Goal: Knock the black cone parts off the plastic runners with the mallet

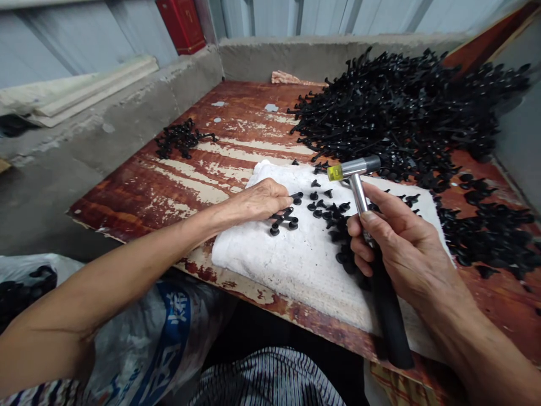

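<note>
My right hand (393,237) is closed around a small hammer (358,194), which has a metal head, a yellow tip and a black handle. The head is raised above a folded white cloth (270,262). Over the cloth's left half, my left hand (264,202) pinches a black branched part (287,215) with round knobs at its ends, and the fingers hide some of it. Between the two hands, several small black mushroom-shaped pegs (318,213) lie scattered on the cloth. The hammer and right hand cover some of them.
A big heap of black branched parts (393,107) fills the back right of the worn red board (236,124). More black pegs (486,225) lie at the right, and a small pile of black parts (181,138) at the back left. A plastic bag (139,344) sits below the front edge.
</note>
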The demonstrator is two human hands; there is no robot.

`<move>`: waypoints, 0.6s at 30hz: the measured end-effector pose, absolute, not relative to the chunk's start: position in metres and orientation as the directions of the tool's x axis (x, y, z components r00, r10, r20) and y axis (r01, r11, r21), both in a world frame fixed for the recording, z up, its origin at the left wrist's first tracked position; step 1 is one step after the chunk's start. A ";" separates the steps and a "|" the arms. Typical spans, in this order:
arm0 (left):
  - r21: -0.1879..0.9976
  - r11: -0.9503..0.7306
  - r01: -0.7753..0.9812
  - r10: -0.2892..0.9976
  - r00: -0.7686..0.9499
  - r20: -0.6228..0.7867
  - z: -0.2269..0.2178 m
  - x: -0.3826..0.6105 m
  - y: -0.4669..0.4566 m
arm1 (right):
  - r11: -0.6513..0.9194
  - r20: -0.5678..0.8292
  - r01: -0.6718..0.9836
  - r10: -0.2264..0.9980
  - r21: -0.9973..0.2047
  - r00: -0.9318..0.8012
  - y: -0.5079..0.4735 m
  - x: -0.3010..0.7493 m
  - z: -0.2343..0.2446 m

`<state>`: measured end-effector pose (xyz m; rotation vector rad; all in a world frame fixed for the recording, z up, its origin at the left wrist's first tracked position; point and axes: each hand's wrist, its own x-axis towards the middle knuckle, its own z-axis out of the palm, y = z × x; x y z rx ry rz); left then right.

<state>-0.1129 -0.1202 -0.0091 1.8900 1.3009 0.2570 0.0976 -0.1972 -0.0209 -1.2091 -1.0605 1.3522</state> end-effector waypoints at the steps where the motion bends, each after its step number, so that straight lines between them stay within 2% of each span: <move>1: 0.690 -0.149 0.708 0.858 0.439 -0.265 -0.008 -0.112 -0.120 | -0.120 -0.120 -0.112 0.993 -0.986 -0.008 -0.197 0.098 -0.021; 6: 0.642 -0.156 0.751 0.854 0.429 -0.294 -0.004 -0.111 -0.116 | -0.097 -0.097 0.001 0.995 -0.995 -0.010 -0.197 0.100 -0.021; 10: 0.651 -0.159 0.742 0.854 0.435 -0.287 -0.003 -0.113 -0.115 | 0.032 -0.007 0.328 0.993 -0.944 -0.116 -0.194 0.102 -0.020; 13: 0.613 -0.172 0.771 0.863 0.418 -0.284 -0.003 -0.112 -0.115 | 0.218 0.122 0.524 0.970 -0.823 -0.212 -0.192 0.100 -0.016; 16: 0.629 -0.146 0.764 0.864 0.408 -0.295 -0.004 -0.112 -0.115 | 0.408 0.322 0.635 0.912 -0.656 -0.253 -0.188 0.098 -0.014; 18: 0.651 -0.133 0.747 0.862 0.412 -0.297 -0.005 -0.112 -0.115 | 0.502 0.398 0.693 0.858 -0.518 -0.324 -0.186 0.097 -0.015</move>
